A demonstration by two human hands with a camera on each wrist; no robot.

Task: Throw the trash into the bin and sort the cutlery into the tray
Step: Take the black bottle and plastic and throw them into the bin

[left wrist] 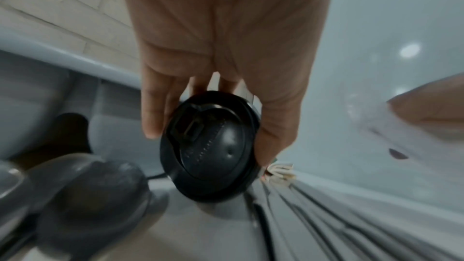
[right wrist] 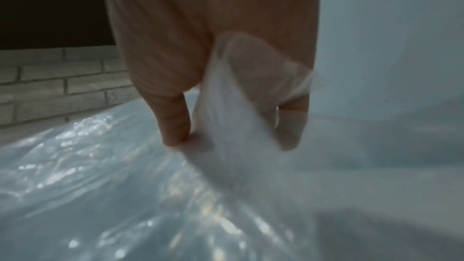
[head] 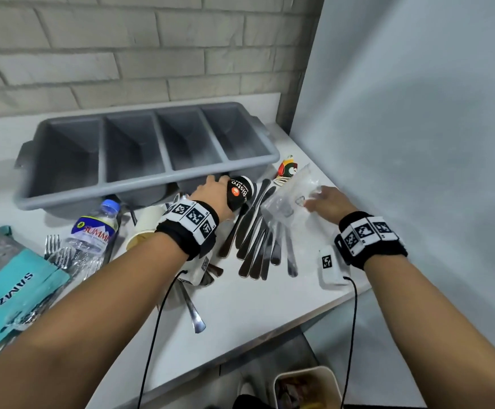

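Grey plastic, four compartments: the cutlery tray (head: pixel 148 154) sits at 11 o'clock on the white table (head: pixel 240 305), and as far as we can see every compartment holds nothing. We judge the sorting not yet begun.

Trash step is under way with both hands. Our left hand (head: pixel 215 193) curls round a black lidded coffee cup (head: pixel 238 191) lying just in front of the tray's near wall; the left wrist view shows fingers on one side of the black lid (left wrist: pixel 213 146) and thumb on the other. Our right hand (head: pixel 330 202), at 1 o'clock, pinches a clear plastic bag (head: pixel 292 196); in the right wrist view a fold of the film (right wrist: pixel 251 86) is bunched between thumb and fingers.

Still on the table, by our count:
- knives (head: pixel 255 240), a fanned row at 12 o'clock, partly under the bag
- forks (head: pixel 53 246) at 9 o'clock, beside a water bottle (head: pixel 95 228)
- a spoon (head: pixel 193 308) near the front edge, more handles hidden under the left wrist
- a paper cup (head: pixel 144 228) on its side, a small coloured wrapper (head: pixel 287 169) at 1 o'clock, a teal packet (head: pixel 13 290) at 8 o'clock

The bin (head: pixel 305 388) stands on the floor at 5 o'clock, below the table edge; some contents show inside, too blurred to name.

Judgement: early stage. Two trash items are in hand, several remain, and all the cutlery is unsorted.
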